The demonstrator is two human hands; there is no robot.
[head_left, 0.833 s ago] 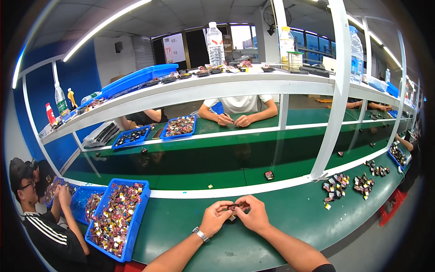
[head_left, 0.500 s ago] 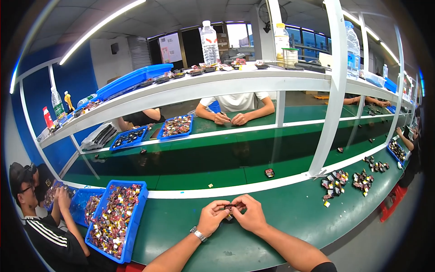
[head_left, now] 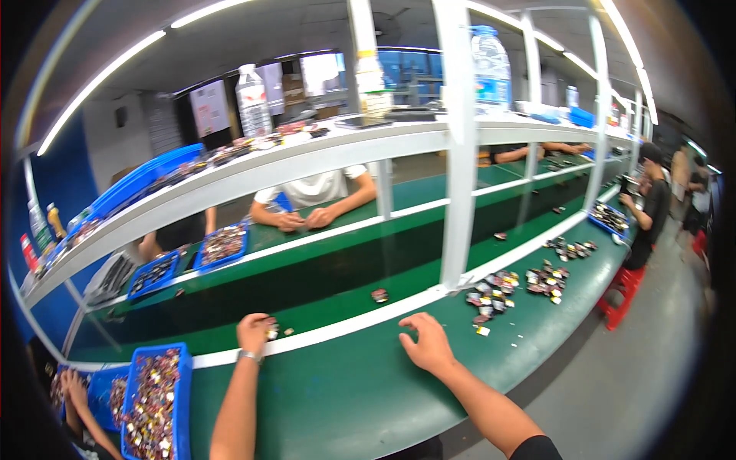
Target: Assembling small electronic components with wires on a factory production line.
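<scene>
Left fingers (head_left: 262,317) at one part (head_left: 273,332), right fingers (head_left: 418,318) — parted

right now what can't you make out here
Head view, small part at the left hand: too blurred to tell if gripped.
Head view, near blue tray: cut off by the picture's bottom edge.
Head view, white-shirted person: head hidden by the shelf.
Head view, far-right people: small and blurred.

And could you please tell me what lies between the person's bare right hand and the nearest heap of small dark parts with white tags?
Only a bare strip of smooth green tabletop separates the right hand from the heap in the head view.
</scene>
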